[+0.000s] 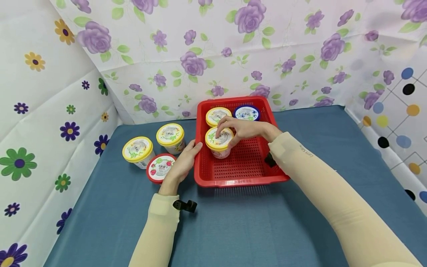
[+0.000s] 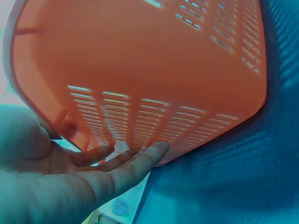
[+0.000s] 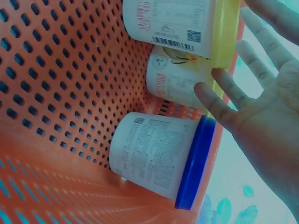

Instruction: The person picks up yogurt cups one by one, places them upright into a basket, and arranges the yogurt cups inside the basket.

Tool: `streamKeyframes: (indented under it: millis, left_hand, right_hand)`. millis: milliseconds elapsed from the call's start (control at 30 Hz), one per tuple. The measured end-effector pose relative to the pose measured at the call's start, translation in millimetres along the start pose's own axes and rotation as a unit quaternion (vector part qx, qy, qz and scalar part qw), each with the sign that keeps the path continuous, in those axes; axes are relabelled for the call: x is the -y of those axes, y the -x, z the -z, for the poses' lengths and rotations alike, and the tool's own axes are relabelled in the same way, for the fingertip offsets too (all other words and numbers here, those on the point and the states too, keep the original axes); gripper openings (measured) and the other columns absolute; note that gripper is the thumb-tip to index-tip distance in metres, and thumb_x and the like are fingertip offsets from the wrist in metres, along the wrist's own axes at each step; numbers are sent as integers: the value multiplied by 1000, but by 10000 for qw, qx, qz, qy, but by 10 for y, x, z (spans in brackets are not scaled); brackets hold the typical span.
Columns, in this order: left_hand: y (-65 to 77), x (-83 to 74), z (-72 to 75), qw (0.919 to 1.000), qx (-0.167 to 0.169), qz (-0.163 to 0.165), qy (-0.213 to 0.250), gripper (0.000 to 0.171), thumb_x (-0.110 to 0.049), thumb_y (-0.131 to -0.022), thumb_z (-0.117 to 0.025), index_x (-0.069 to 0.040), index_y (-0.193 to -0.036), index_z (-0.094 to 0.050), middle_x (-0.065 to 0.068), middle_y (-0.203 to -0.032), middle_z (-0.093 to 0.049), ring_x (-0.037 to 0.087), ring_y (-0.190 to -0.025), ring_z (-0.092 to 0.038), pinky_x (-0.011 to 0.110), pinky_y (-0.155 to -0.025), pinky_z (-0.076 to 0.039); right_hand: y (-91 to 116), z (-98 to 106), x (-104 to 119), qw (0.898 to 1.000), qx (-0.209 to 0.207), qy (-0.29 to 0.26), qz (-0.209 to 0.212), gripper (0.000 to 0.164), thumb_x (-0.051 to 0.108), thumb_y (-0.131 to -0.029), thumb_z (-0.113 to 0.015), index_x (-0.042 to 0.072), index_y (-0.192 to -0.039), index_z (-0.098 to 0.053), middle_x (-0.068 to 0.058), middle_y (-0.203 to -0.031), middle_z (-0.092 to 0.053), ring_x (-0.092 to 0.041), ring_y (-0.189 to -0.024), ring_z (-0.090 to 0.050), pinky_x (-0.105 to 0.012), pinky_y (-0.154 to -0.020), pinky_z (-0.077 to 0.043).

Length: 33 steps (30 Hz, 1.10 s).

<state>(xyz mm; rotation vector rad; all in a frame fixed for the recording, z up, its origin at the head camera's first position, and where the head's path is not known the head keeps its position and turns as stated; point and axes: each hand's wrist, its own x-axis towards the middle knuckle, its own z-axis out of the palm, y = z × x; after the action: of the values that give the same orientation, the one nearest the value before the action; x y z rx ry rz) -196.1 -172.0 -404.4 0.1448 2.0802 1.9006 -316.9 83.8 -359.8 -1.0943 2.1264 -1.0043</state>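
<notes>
My right hand is over a yellow-lidded tub in the red basket, with its fingertips at the lid. In the right wrist view, the fingers of the right hand are spread beside the yellow lids. Behind that tub stands another yellow-lidded tub; a blue-lidded tub is to its right. At the basket's left side, my left hand touches the rim. Its fairly straight fingers lie along the slotted outer wall in the left wrist view.
Left of the basket on the blue cloth are two yellow-lidded tubs, one nearer the basket and one farther left. A red-lidded tub is partly behind my left hand. A flowered sheet hangs at the back.
</notes>
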Motion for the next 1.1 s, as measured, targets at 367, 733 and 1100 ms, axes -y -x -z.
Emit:
streamKeyframes:
  millis: [367,733,1100]
  left_hand:
    - [1,-8,-6,9999,-98,52,-16,53,-35,-115,-36,-5,-158,-30,27,-146,-52,46,-131,-56,50,-102,-53]
    - [2,40,11,10000,-66,19,-5,53,-37,-115,-36,-6,-158,-30,27,-145,-52,46,-130,-56,42,-96,-58]
    - [3,19,-4,10000,-50,-22,-34,54,-37,-115,-36,-5,-158,-29,28,-146,-51,46,-131,-56,39,-95,-58]
  right_hand:
    - [45,125,113,9998,-82,7,-185,49,12,-87,-79,8,-133,-64,-8,-150,-39,-33,-144,-29,-57,-111,-43]
    - [215,244,256,9992,-177,249,-239,45,13,-92,-76,7,-135,-64,-7,-146,-46,-32,-139,-37,-54,-110,-42]
    - [528,366,293,9982,-422,300,-308,39,25,-96,-76,20,-134,-67,-1,-143,-53,-31,-136,-43,-50,-106,-48]
